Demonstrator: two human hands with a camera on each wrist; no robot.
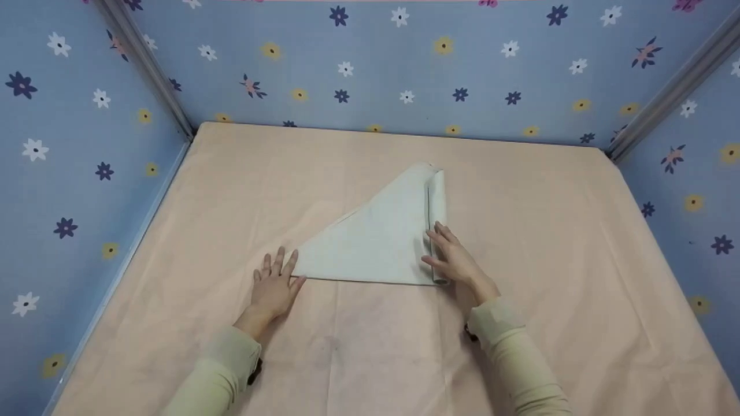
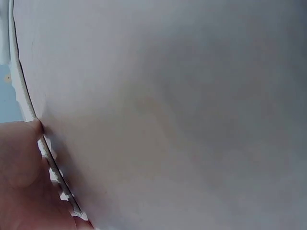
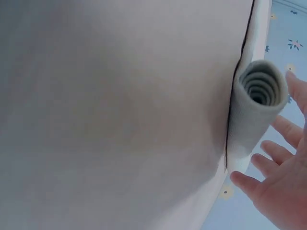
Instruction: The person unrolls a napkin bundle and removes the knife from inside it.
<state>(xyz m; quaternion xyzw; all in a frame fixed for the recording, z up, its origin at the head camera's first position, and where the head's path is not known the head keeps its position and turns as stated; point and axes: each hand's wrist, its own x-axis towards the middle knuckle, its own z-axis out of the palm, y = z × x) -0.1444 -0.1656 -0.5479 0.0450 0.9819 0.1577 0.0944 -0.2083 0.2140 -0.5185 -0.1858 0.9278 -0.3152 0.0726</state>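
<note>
While the pale cloth (image 1: 370,242) is lying on the middle of the table (image 1: 555,225), its flat part is forming a rough triangle and its right side is ending in a tight roll (image 1: 438,193). My two hands are working well apart, one at each side of the cloth. My left hand (image 1: 273,292) is resting palm down with its fingers straight and spread, the forefinger and thumb overlapping the cloth's pointed left corner. My right hand (image 1: 458,260) is reaching over the roll at the cloth's right, its fingers extended and fanned rather than wrapping round; I cannot tell whether every fingertip is touching. At the cloth's near edge, the roll's open end (image 3: 263,88) is showing its spiral of layers. Light green sleeves (image 1: 217,370) are covering my forearms, nearer me than the cloth. Beyond the cloth and to both sides of it, blue flowered walls (image 1: 393,72) are standing, with grey posts (image 1: 151,66) running up the far corners.
</note>
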